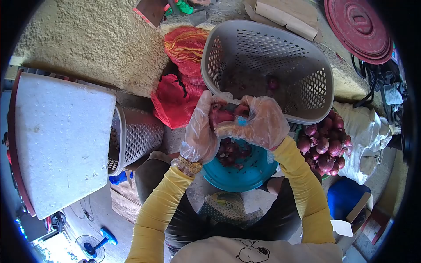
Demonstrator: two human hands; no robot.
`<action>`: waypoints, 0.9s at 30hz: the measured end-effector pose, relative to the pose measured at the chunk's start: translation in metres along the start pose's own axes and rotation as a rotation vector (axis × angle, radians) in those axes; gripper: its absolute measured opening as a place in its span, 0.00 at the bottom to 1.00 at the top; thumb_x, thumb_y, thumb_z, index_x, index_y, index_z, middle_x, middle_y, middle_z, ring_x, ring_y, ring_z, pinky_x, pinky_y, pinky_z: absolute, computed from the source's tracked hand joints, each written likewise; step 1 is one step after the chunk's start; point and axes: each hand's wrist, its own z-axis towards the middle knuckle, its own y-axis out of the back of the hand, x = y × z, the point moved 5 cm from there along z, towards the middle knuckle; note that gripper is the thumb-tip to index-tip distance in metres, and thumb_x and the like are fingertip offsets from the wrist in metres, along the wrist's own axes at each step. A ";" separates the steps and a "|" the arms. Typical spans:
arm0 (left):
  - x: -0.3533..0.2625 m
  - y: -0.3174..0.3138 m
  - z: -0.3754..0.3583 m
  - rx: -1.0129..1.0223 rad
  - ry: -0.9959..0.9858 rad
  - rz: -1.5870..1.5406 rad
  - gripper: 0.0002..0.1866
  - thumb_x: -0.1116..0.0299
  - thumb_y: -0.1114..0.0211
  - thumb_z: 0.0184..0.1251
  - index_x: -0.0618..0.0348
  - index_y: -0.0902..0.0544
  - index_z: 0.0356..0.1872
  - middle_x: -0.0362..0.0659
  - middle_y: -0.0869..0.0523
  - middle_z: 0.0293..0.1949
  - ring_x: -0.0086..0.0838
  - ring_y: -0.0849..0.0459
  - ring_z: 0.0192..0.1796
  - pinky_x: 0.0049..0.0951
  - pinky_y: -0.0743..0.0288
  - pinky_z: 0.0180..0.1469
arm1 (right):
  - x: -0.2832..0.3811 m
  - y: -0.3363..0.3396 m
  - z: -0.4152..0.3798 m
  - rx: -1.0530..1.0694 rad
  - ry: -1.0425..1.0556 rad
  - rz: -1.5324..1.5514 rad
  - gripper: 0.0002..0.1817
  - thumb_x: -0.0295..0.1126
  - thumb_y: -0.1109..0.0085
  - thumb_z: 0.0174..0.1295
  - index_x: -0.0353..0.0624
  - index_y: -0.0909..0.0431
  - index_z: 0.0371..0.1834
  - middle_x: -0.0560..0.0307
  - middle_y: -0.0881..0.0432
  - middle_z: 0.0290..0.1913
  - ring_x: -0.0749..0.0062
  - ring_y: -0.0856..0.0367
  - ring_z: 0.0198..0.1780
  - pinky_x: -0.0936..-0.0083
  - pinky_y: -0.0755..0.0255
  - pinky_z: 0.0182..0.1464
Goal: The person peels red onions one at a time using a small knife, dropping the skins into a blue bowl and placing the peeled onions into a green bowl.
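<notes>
Both hands wear clear plastic gloves and are held above a teal basin (258, 175) that has onion pieces and skins in it. My left hand (201, 131) has its fingers closed round a red onion (221, 115). My right hand (265, 120) is closed beside it, with a small blue thing (241, 121) at its fingers; the rest of what it grips is hidden. Just beyond the hands, a large grey perforated basket (267, 35) holds one red onion (272, 83) and bits of skin.
Many red onions (325, 147) are heaped at the right, next to a white sack (364, 140). A red mesh bag (186, 52) lies left of the basket. Further left are a second perforated basket (142, 136) and a white foam board (66, 140). A red lid (359, 26) lies top right.
</notes>
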 end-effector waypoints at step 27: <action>0.006 0.003 0.004 0.037 -0.074 0.113 0.27 0.46 0.54 0.87 0.61 0.18 0.50 0.43 0.14 0.43 0.25 0.17 0.47 0.29 0.22 0.55 | -0.007 -0.012 -0.004 0.158 0.064 0.237 0.32 0.61 0.34 0.65 0.39 0.18 0.22 0.44 0.28 0.16 0.46 0.29 0.20 0.58 0.33 0.27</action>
